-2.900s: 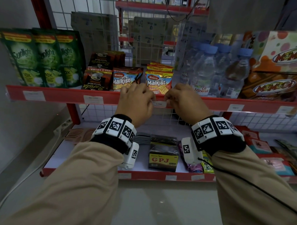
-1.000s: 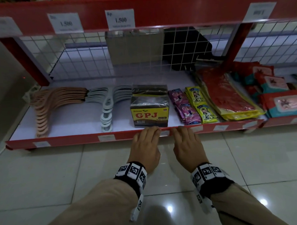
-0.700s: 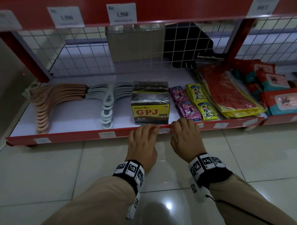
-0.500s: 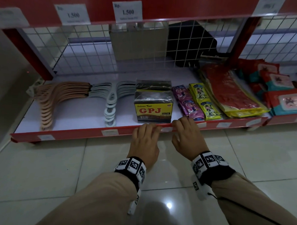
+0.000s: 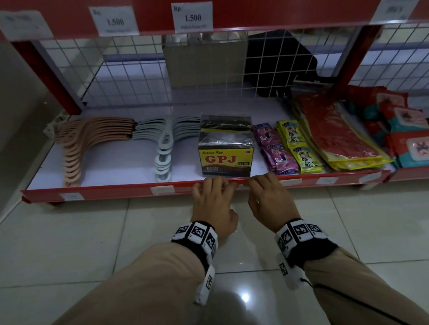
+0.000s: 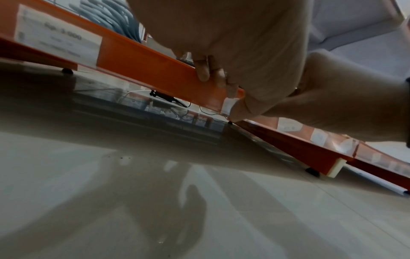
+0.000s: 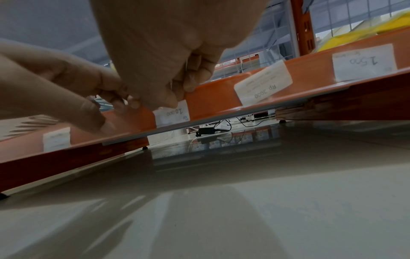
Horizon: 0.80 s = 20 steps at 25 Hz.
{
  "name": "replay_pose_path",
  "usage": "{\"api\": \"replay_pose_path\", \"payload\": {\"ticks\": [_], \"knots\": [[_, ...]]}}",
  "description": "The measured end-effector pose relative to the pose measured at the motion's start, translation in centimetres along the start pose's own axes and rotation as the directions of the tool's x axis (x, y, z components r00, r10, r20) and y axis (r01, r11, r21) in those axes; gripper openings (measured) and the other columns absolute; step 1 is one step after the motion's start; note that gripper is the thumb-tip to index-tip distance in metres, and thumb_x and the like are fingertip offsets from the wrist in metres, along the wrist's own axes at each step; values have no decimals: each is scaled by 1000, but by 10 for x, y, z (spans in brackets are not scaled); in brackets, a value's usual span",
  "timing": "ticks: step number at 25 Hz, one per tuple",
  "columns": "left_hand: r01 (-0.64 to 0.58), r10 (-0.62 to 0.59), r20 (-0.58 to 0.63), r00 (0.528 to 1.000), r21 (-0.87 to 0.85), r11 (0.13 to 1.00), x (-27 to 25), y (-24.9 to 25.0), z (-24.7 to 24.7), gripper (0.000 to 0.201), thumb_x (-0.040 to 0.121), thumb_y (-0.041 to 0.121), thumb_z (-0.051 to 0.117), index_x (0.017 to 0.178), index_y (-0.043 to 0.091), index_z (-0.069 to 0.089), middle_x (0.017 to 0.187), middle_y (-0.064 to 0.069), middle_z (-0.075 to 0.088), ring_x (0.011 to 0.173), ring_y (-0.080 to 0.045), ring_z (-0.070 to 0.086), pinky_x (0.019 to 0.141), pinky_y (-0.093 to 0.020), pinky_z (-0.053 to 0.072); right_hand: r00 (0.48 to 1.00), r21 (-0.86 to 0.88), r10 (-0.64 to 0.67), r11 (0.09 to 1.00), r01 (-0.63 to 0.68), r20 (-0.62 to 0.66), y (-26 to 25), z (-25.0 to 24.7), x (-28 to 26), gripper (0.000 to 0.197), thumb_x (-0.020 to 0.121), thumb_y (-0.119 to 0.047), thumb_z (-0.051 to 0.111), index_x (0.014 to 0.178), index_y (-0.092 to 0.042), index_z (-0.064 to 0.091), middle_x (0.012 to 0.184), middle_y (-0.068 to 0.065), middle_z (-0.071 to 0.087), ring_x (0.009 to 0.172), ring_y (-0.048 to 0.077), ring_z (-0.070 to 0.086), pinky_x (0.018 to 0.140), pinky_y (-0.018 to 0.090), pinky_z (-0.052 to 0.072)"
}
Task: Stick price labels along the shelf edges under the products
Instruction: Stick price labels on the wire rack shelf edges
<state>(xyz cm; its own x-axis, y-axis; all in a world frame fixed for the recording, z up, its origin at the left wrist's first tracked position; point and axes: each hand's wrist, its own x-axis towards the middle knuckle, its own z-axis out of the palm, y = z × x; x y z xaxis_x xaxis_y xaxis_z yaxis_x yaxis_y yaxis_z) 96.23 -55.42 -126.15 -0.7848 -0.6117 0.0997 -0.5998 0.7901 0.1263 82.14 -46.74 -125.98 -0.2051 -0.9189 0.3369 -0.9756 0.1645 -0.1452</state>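
From the head view we saw our left hand [image 5: 213, 204] and right hand [image 5: 268, 201] close together at the red bottom shelf edge [image 5: 123, 191], fingers hooked over its lip just below the GPJ box [image 5: 225, 154]. In the left wrist view only a corner of the price label [image 6: 228, 104] showed beneath the right thumb. The right wrist view showed that label, reading 10.000, against the rail under the right thumb, not gripped, so we judged the sticking step nearly done, with smoothing flat next.
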Motion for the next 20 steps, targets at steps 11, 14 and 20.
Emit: {"api": "replay_pose_path", "payload": {"ticks": [11,14,20], "knots": [[-12,14,23,1000,-82,997,5,-10,-2,59,73,44,55,129,26,45,118,2,43,112,-21,38,92,-39,27,979,190,185,961,-199,88,0,-3,17,11,83,-8,61,93,-8,64,98,13,58,93,32,49,73,41,45],[4,-9,-28,1000,-178,984,6,-11,-4,49,79,37,56,126,24,50,116,2,51,111,-22,42,91,-36,31,947,439,319,847,-298,27,4,-5,17,8,83,-5,64,87,-12,66,84,5,67,84,24,57,71,33,46],[93,-122,-79,989,-298,950,9,-7,-6,34,95,47,42,117,26,58,114,4,60,110,-20,47,89,-37,35,760,867,579,171,-467,295,-17,-7,18,23,81,7,67,101,0,59,83,10,62,74,15,60,68,20,51]]}}
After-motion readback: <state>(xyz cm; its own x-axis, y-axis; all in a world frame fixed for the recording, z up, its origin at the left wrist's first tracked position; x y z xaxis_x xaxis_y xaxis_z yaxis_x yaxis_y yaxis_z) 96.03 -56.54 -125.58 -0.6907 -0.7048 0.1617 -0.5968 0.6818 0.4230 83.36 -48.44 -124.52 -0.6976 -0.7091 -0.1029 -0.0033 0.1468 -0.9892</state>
